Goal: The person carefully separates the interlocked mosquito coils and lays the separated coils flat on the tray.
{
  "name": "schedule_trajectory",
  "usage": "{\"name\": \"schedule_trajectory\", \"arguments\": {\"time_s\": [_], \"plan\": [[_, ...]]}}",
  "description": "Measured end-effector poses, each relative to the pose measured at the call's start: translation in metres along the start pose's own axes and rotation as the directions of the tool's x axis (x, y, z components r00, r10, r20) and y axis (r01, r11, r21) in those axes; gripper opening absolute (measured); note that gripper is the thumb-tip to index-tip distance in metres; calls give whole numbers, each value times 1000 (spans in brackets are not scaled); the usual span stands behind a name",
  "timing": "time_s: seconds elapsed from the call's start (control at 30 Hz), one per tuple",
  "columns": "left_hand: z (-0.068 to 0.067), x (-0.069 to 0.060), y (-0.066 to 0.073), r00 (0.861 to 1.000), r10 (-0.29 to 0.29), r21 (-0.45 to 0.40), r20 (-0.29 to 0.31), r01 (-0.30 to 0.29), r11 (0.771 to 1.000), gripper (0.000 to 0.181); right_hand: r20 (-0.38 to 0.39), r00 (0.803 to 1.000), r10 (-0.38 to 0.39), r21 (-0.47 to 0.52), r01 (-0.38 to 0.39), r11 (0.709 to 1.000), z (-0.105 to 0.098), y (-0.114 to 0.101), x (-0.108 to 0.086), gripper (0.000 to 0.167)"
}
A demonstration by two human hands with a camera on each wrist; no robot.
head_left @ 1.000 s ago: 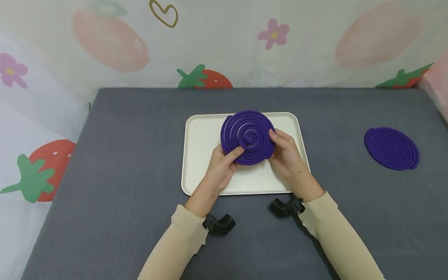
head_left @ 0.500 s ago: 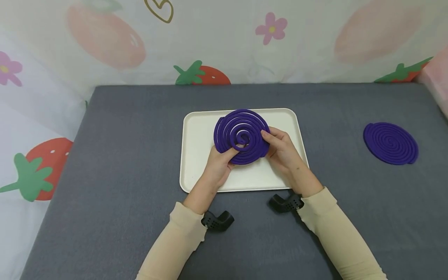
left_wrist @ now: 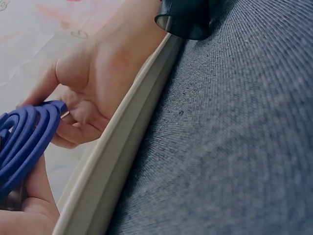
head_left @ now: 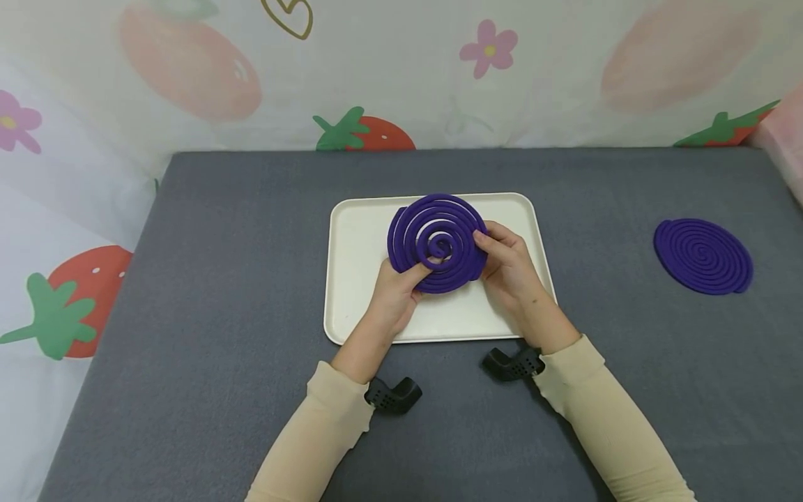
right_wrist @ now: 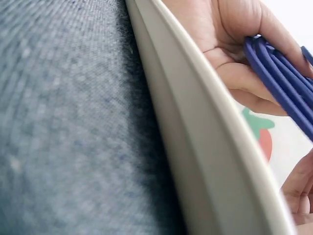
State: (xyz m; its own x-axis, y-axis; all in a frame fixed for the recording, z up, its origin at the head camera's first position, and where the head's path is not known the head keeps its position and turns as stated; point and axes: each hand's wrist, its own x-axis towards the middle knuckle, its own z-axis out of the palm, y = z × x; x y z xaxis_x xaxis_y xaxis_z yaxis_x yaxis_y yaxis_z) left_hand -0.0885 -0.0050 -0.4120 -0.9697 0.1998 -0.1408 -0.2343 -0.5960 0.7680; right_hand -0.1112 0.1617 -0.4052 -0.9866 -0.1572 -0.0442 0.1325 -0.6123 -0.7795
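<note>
Head view: above the tray [head_left: 357, 279], the left hand [head_left: 395, 296] pinches the lower left of the purple coil [head_left: 454, 249], thumb toward its centre, while the right hand [head_left: 511, 268] pinches its right edge. Gaps show between some turns, so a light, even grip supporting both sides would probably keep the spiral from slipping apart. The coil looks smooth and bendy; the tray is pale, shallow, round-cornered; the tabletop [head_left: 251, 279] has a grey woven surface, with a second coil [head_left: 702, 256] lying well to the right

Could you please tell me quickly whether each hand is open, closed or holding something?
Left hand: holding the purple spiral, thumb over its front.
Right hand: holding the same purple spiral by its edge.
</note>
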Motion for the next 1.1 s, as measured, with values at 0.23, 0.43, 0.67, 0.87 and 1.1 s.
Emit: {"name": "schedule_trajectory", "arguments": {"time_s": [0.23, 0.43, 0.67, 0.87, 1.1], "plan": [[-2, 0, -1, 1000, -15, 59, 5, 15, 998, 22, -35, 999, -11, 83, 14, 996, 0, 0, 1, 12], [-2, 0, -1, 1000, -17, 72, -10, 17, 997, 20, -53, 999, -4, 73, 7, 997, 1, 0, 1, 15], [-1, 1, 0, 999, -24, 107, -21, 27, 994, 21, -104, 992, -66, 19, 68, 998, 2, 1, 2, 24], [-3, 0, 0, 1000, -25, 167, 3, 24, 986, 22, -167, 975, -145, -13, 145, 989, 1, 1, 3, 14], [-3, -1, 0, 997, -23, 173, 71, 10, 985, 18, -195, 968, -157, -32, 154, 988, 0, 0, 4, 9]]}}
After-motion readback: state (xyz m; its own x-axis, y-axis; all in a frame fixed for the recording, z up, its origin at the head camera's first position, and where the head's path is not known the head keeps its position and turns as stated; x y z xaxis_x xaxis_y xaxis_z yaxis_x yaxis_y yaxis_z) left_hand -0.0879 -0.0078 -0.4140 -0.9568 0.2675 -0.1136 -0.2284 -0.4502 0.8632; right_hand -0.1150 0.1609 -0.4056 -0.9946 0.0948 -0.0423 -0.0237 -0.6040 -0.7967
